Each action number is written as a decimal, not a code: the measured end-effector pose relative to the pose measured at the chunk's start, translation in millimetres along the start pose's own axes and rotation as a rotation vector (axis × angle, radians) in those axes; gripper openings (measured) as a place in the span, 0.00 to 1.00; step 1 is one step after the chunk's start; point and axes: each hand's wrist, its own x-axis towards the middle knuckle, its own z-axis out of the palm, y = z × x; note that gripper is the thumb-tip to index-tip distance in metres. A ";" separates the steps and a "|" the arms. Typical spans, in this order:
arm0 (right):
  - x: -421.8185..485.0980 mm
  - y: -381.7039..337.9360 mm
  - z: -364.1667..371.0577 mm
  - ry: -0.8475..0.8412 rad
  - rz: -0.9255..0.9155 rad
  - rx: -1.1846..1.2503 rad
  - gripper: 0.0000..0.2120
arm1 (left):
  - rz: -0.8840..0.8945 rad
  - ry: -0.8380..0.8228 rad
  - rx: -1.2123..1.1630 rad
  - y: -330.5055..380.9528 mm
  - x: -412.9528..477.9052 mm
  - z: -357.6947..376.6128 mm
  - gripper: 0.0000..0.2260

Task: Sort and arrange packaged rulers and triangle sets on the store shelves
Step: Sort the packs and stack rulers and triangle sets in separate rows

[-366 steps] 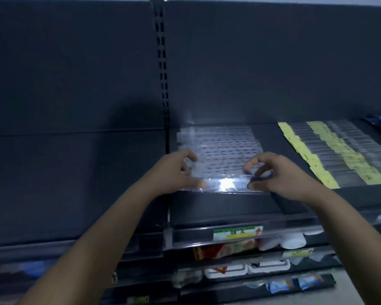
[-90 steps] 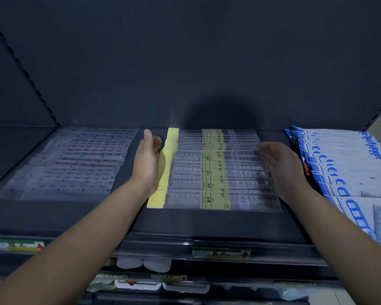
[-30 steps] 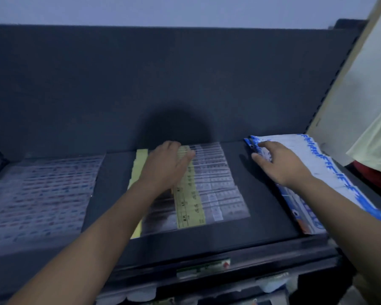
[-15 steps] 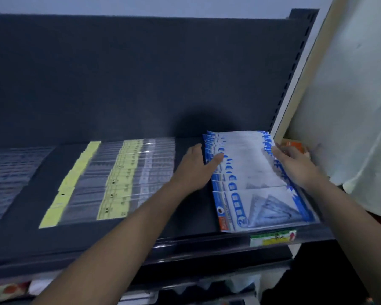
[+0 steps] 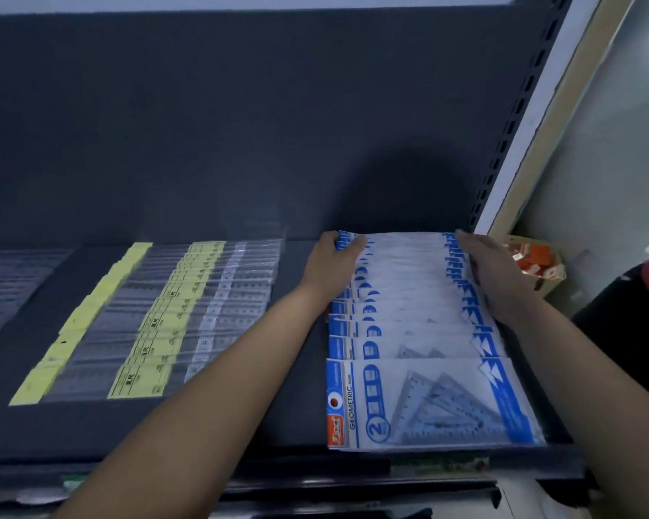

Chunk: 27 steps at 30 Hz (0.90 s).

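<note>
Both your hands are on the triangle packs (image 5: 420, 331). These blue and white packs lie flat on the right side of the dark shelf (image 5: 240, 425). They sit in a row from back to front, each one partly covering the next. The front pack shows two see-through triangles and reaches almost to the shelf's front edge.

Your left hand (image 5: 332, 264) is at the back left corner of the row. Its fingers curl over the edge of the packs and hold them. Your right hand (image 5: 491, 271) lies along the right edge. Its fingers look nearly straight and press against the side of the packs.

The ruler packs (image 5: 158, 320) with yellow labels lie in their own row to the left, apart from the triangle packs. More clear packs (image 5: 4, 279) lie at the far left. A small box (image 5: 532, 264) of orange things sits past your right hand. A price tag (image 5: 439, 462) is below the front pack.
</note>
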 end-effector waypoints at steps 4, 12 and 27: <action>6.7 1.2 4.7 -0.077 0.014 0.057 0.22 | -0.091 0.027 -0.143 3.7 8.8 -1.9 0.18; 7.2 5.5 3.8 -0.105 -0.059 -0.050 0.21 | 0.010 0.113 -0.002 -0.5 8.5 -2.8 0.09; -10.0 10.8 -9.6 -0.030 -0.179 -0.165 0.10 | 0.015 0.183 0.105 -3.9 -11.1 -5.2 0.10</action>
